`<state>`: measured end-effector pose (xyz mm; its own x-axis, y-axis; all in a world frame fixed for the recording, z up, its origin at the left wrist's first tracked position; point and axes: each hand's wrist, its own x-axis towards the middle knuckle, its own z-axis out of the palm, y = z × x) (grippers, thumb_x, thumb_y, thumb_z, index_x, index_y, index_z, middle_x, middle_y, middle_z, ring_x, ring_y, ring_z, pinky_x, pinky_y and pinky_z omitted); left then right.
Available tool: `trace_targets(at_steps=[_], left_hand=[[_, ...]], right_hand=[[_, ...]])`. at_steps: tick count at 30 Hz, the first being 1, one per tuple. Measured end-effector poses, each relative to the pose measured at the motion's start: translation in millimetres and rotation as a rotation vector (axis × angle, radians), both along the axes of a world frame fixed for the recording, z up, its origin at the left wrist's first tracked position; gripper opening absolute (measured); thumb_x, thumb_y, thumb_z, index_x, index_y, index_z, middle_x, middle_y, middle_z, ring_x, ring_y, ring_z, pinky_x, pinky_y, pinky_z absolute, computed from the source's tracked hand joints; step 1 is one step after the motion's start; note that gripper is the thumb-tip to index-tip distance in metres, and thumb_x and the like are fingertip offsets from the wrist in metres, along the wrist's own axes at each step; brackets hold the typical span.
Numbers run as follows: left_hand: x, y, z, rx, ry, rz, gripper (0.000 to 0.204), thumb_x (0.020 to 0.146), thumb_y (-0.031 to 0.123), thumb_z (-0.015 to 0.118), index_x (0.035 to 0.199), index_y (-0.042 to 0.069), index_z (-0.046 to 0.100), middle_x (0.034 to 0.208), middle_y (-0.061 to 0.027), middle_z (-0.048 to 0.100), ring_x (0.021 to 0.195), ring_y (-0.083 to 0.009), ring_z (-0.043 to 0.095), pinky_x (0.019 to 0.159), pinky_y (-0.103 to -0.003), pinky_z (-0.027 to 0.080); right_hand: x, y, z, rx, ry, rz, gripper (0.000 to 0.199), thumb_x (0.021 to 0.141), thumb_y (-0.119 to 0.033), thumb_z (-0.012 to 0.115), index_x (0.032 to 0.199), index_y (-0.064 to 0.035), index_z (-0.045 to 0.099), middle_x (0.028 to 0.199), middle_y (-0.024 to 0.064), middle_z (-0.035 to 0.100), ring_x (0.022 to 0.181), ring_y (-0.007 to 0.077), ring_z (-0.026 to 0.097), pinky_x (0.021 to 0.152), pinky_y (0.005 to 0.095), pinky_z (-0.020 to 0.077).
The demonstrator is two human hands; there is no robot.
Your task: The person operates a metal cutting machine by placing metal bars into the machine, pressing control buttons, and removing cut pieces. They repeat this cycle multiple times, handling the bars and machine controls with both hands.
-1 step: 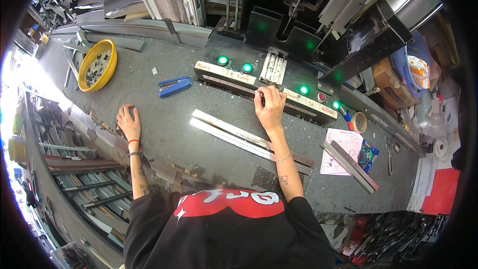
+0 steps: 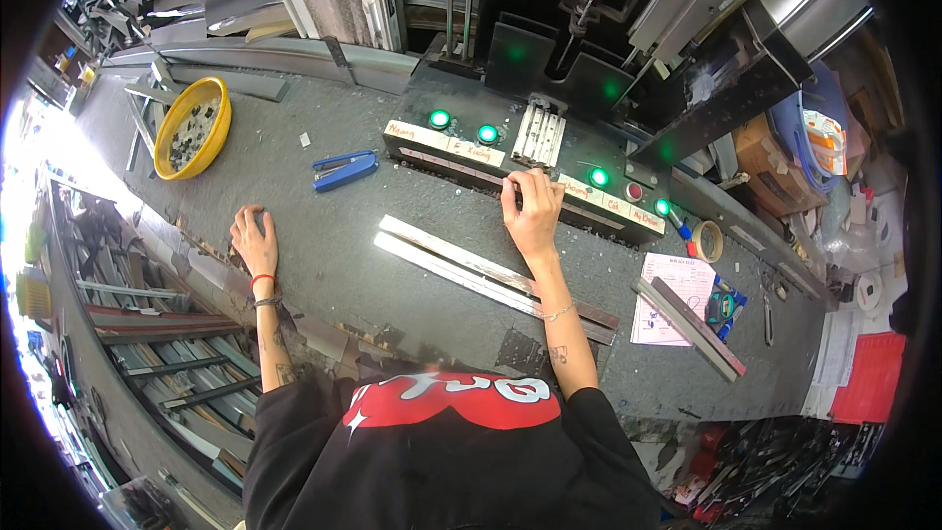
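2 hands rest in the head view, both placed relative to the black control box with glowing green buttons (image 2: 530, 162). The right hand (image 2: 533, 211) lies on that box's front edge, its grip loosely curled with fingertips on the labelled strip, clasping nothing. The left hand (image 2: 254, 240) lies flat and spread on the grey desk (image 2: 324, 265), well left of the box, holding nothing. Just in front of the box lie 2 long flat metal strips (image 2: 471, 270); they look stiff, light and sharp-edged, best gripped mid-length by the flat faces. A blue stapler (image 2: 343, 170) sits left of the box.
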<state>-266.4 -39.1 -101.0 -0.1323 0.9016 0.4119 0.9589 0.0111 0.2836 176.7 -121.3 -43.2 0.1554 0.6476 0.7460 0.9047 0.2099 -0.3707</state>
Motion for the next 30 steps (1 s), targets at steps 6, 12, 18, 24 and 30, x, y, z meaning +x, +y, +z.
trace_targets(at_steps=[6, 12, 18, 24, 30], left_hand=[[-0.7, 0.6, -0.7, 0.002, 0.000, -0.002, 0.024, 0.090, 0.027, 0.055, 0.109, 0.012, 0.056, 0.122, -0.0065, 0.051, 0.116, -0.0292, 0.046, 0.093, -0.045, 0.037], [-0.1, 0.7, -0.8, 0.002, 0.003, 0.010, 0.024, 0.090, 0.028, 0.055, 0.108, 0.012, 0.056, 0.122, -0.0059, 0.051, 0.116, -0.0286, 0.046, 0.094, -0.044, 0.037], [1.5, -0.6, 1.1, -0.011, -0.002, 0.017, 0.024, 0.090, 0.028, 0.055, 0.109, 0.013, 0.056, 0.122, -0.0050, 0.051, 0.117, -0.0277, 0.045, 0.095, -0.043, 0.036], [1.0, 0.0, -0.1, -0.009, 0.007, 0.021, 0.024, 0.090, 0.028, 0.056, 0.109, 0.013, 0.056, 0.123, -0.0049, 0.050, 0.118, -0.0272, 0.045, 0.095, -0.043, 0.036], [0.1, 0.9, -1.3, -0.020, 0.000, 0.027, 0.024, 0.090, 0.027, 0.056, 0.110, 0.013, 0.056, 0.123, -0.0052, 0.050, 0.118, -0.0278, 0.044, 0.095, -0.043, 0.036]], right_hand=[[-0.1, -0.4, -0.4, -0.004, 0.002, 0.004, 0.011, 0.079, -0.008, 0.067, 0.084, -0.0081, 0.058, 0.078, 0.0038, 0.056, 0.074, 0.0218, 0.056, 0.071, 0.0349, 0.0350], [-0.2, -0.8, -0.1, -0.001, -0.007, 0.002, 0.011, 0.080, -0.009, 0.067, 0.085, -0.0079, 0.058, 0.078, 0.0041, 0.056, 0.075, 0.0220, 0.056, 0.071, 0.0351, 0.0350], [0.2, -1.3, 0.3, 0.001, -0.011, 0.009, 0.011, 0.080, -0.009, 0.067, 0.085, -0.0076, 0.058, 0.079, 0.0043, 0.057, 0.075, 0.0222, 0.056, 0.072, 0.0352, 0.0351], [0.4, -1.3, 0.3, -0.003, -0.011, 0.011, 0.010, 0.081, -0.009, 0.067, 0.085, -0.0074, 0.058, 0.079, 0.0042, 0.057, 0.075, 0.0220, 0.056, 0.071, 0.0350, 0.0350], [0.6, -1.2, 0.0, -0.004, -0.013, 0.009, 0.010, 0.080, -0.009, 0.067, 0.085, -0.0076, 0.058, 0.078, 0.0040, 0.057, 0.074, 0.0217, 0.056, 0.071, 0.0347, 0.0346]])
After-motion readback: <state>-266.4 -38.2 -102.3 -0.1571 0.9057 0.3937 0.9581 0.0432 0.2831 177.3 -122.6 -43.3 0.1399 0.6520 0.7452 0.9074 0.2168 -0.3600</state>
